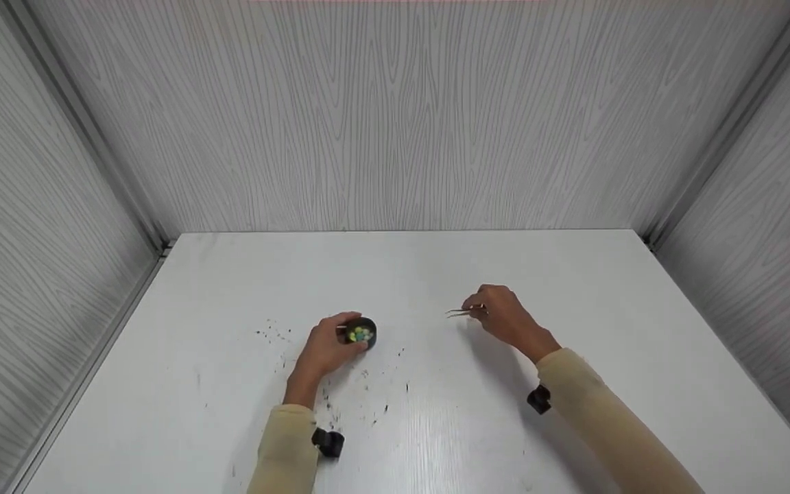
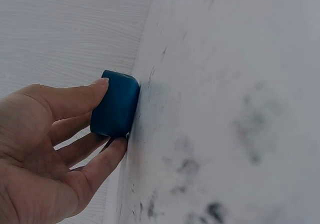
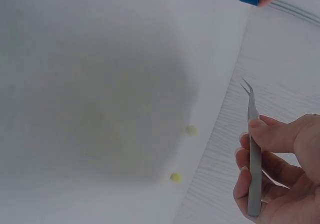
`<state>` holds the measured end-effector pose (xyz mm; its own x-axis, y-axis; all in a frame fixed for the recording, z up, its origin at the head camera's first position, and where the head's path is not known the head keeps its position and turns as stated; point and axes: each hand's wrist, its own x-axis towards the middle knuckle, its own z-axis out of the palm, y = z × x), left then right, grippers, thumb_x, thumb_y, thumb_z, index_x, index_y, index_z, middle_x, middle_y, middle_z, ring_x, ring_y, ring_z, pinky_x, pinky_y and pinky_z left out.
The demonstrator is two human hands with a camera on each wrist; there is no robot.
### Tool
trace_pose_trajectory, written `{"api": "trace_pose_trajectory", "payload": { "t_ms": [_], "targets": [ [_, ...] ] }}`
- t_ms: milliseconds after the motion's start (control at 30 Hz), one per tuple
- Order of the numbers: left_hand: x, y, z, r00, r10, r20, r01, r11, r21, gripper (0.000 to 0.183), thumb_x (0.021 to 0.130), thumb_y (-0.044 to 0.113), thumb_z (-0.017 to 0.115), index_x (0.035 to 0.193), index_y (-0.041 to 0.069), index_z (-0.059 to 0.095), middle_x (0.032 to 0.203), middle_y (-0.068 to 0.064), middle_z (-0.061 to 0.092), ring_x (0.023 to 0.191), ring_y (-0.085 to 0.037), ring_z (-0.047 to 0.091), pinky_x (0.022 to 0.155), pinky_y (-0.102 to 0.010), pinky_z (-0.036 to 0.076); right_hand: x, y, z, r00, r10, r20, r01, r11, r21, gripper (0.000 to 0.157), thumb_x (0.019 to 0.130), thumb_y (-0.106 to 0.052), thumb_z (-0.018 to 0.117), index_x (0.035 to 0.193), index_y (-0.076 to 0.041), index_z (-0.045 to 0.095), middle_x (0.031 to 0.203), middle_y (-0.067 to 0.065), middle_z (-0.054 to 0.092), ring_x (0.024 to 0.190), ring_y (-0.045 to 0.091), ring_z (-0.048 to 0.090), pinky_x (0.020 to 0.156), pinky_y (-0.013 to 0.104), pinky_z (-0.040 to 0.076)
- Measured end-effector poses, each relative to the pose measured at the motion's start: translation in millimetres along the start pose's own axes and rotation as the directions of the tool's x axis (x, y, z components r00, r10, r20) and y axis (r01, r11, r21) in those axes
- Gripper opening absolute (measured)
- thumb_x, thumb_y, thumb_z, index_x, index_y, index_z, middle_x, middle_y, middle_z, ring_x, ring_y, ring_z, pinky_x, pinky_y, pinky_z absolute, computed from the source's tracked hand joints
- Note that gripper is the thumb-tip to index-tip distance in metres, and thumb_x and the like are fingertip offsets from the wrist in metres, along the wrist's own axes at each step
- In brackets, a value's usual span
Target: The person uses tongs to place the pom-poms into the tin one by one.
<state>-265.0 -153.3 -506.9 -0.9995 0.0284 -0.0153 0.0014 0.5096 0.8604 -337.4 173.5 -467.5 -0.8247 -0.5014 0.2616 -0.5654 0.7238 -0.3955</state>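
My left hand (image 1: 324,348) grips a small round blue cup (image 2: 115,107), thumb on one side and fingers on the other. Its base is right at the tabletop in the left wrist view. Inside lie several small yellow, green, blue and pale pieces (image 1: 361,334), seen from above in the head view. Off to the right, my right hand (image 1: 505,317) holds a pair of metal tweezers (image 3: 254,169) between thumb and fingers. Their thin bent tips stand slightly apart with nothing between them, pointing left toward the cup. Two small yellow round pieces (image 3: 175,177) show on the table in the right wrist view.
The white table (image 1: 607,288) has dark specks and smudges (image 1: 330,405) around the left forearm. Grey wood-grain panels (image 1: 395,116) rise behind it and at both sides. Small black devices (image 1: 328,443) sit at both sleeve cuffs.
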Motion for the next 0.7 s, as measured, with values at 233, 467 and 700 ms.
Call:
{"api": "trace_pose_trajectory", "payload": {
  "t_ms": [233,467,700],
  "targets": [
    [-0.5,0.1,0.0,1.0,0.0,-0.002,0.0,1.0,-0.004,0.054,0.092,0.007,0.076,0.143,0.007,0.059,0.142,-0.019,0.062,0.13,-0.037,0.062,0.11,-0.052,0.05,-9,15,-4.4,0.999,0.036,-0.003,-0.036,0.999,-0.031,0.016,0.089,0.008,0.072,0.099,0.0,0.081,0.089,0.014,0.074,0.087,0.028,0.071,0.076,0.043,0.06],
    [1.0,-0.1,0.6,1.0,-0.003,0.001,0.003,1.0,0.008,0.054,0.092,0.008,0.076,0.143,0.007,0.06,0.143,-0.019,0.062,0.131,-0.037,0.061,0.11,-0.053,0.049,-15,33,-3.4,0.995,0.102,-0.001,-0.102,0.994,-0.028,0.014,0.092,0.005,0.071,0.1,-0.001,0.081,0.092,0.015,0.073,0.09,0.03,0.069,0.078,0.045,0.059],
    [0.4,-0.4,0.1,1.0,-0.006,0.001,0.006,1.0,0.005,0.053,0.092,0.007,0.076,0.143,0.006,0.06,0.142,-0.019,0.062,0.131,-0.037,0.06,0.11,-0.053,0.049,-18,41,-3.7,0.994,0.113,-0.01,-0.113,0.993,-0.027,0.014,0.091,0.005,0.071,0.1,0.0,0.081,0.093,0.017,0.074,0.091,0.032,0.07,0.079,0.047,0.06]
  ]
}}
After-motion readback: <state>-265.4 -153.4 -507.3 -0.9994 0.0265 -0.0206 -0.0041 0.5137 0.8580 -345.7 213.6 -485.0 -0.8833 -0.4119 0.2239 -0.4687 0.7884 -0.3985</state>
